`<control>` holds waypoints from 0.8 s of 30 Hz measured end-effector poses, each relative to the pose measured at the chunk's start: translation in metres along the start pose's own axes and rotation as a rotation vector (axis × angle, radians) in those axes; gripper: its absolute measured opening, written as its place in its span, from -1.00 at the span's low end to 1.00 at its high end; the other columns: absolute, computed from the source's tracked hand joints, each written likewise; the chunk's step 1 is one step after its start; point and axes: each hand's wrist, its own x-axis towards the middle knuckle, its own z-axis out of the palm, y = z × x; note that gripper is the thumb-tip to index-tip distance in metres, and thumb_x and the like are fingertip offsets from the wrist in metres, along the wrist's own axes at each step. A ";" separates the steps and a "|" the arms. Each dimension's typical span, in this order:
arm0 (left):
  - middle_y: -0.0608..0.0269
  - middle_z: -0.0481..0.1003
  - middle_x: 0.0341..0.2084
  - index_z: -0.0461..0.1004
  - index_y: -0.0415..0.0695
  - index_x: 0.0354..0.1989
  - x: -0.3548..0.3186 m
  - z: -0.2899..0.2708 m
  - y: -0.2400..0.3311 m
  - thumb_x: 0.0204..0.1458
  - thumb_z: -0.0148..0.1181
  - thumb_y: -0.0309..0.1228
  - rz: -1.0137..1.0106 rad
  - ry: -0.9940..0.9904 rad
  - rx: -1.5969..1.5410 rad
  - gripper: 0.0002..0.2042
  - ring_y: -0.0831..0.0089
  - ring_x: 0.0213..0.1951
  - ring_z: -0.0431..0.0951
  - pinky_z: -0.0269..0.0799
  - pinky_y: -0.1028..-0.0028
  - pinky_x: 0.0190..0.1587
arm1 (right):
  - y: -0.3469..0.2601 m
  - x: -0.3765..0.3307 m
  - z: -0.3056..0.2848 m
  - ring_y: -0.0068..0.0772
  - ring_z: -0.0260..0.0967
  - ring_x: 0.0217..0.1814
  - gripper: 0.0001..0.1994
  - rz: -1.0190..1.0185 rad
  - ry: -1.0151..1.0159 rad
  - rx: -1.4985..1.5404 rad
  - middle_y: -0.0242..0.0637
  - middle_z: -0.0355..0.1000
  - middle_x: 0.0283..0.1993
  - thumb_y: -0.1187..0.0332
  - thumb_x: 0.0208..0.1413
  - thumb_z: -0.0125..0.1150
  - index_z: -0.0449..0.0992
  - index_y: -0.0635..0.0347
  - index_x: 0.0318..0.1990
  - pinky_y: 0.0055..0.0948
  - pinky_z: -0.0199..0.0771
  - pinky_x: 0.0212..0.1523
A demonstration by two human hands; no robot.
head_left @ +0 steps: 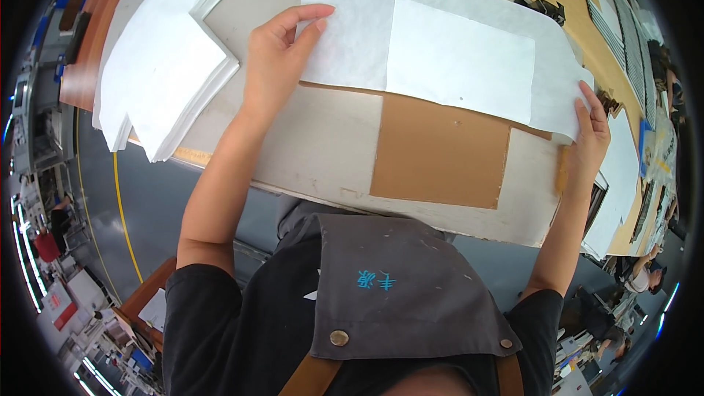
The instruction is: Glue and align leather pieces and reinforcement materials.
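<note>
My left hand [277,59] pinches the left edge of a wide white sheet [345,37] between thumb and fingers. At the sheet's right end, my right hand [591,130] grips the edge in the same way. The sheet has a shaped outline with notched corners. On its middle lies a smaller, brighter white rectangular piece [462,55] with a small dark spot near its lower edge. Under the sheet, a brown board [440,154] shows its lower part, a rectangle reaching toward me; the rest is covered.
A thick stack of white cut sheets [165,59] lies at the left of the grey worktable [315,147]. Beyond the sheet sits a small black object [546,9]. More white sheets [616,183] lie at the right on a tan table [612,37]. Other people work at the far right.
</note>
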 end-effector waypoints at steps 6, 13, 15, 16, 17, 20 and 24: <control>0.37 0.53 -0.30 0.53 -0.21 -0.11 0.003 -0.052 0.000 0.09 0.15 -0.45 -0.024 0.124 -0.107 -0.79 0.77 -0.42 0.39 0.26 0.78 -0.35 | -0.022 0.021 0.036 -0.57 0.32 0.05 -0.71 -0.120 -0.078 -0.036 -0.25 0.43 0.05 0.44 0.13 0.11 0.47 0.30 0.01 -0.63 0.22 0.11; 0.27 0.52 -0.21 0.50 -0.27 -0.07 -0.034 -0.181 -0.027 0.10 0.14 -0.45 -0.005 0.510 0.061 -0.75 0.66 -0.26 0.46 0.34 0.70 -0.19 | -0.061 0.047 0.176 -0.54 0.28 0.10 -0.69 -0.326 -0.514 0.028 -0.26 0.39 0.07 0.43 0.10 0.15 0.47 0.26 0.02 -0.58 0.19 0.14; 0.17 0.50 -0.15 0.45 -0.37 -0.04 -0.051 -0.221 -0.040 0.12 0.08 -0.52 0.002 0.591 0.045 -0.75 0.59 -0.18 0.47 0.35 0.65 -0.08 | -0.074 0.041 0.239 -0.64 0.39 -0.25 -0.72 -0.138 -0.692 0.312 -0.34 0.48 -0.19 0.60 0.07 0.05 0.46 0.33 -0.03 -0.66 0.38 -0.20; 0.16 0.50 -0.14 0.45 -0.37 -0.04 -0.063 -0.242 -0.049 0.12 0.08 -0.53 -0.018 0.630 0.032 -0.74 0.58 -0.16 0.48 0.36 0.65 -0.07 | -0.087 0.032 0.263 -0.69 0.34 -0.37 -0.71 -0.156 -0.693 0.199 -0.40 0.47 -0.28 0.58 0.06 0.06 0.46 0.30 -0.03 -0.69 0.32 -0.35; 0.15 0.49 -0.13 0.44 -0.38 -0.04 -0.071 -0.258 -0.056 0.11 0.09 -0.54 -0.034 0.662 0.014 -0.74 0.56 -0.15 0.48 0.36 0.65 -0.06 | -0.090 0.032 0.282 -0.72 0.28 -0.43 -0.71 -0.184 -0.757 0.186 -0.45 0.44 -0.33 0.57 0.05 0.07 0.48 0.28 -0.03 -0.68 0.25 -0.42; 0.13 0.49 -0.12 0.44 -0.38 -0.05 -0.102 -0.292 -0.053 0.10 0.10 -0.56 -0.092 0.805 -0.102 -0.74 0.55 -0.14 0.49 0.37 0.65 -0.05 | -0.093 0.027 0.337 -0.76 0.17 -0.53 -0.71 -0.246 -0.896 0.187 -0.53 0.39 -0.43 0.55 0.03 0.08 0.50 0.25 -0.05 -0.67 0.13 -0.53; 0.13 0.49 -0.12 0.45 -0.38 -0.05 -0.123 -0.306 -0.091 0.10 0.10 -0.56 -0.097 0.805 0.004 -0.75 0.54 -0.11 0.48 0.36 0.65 -0.03 | -0.089 0.014 0.376 -0.75 0.21 -0.49 -0.68 -0.305 -0.998 0.127 -0.51 0.41 -0.39 0.50 0.01 0.12 0.50 0.23 -0.02 -0.69 0.18 -0.48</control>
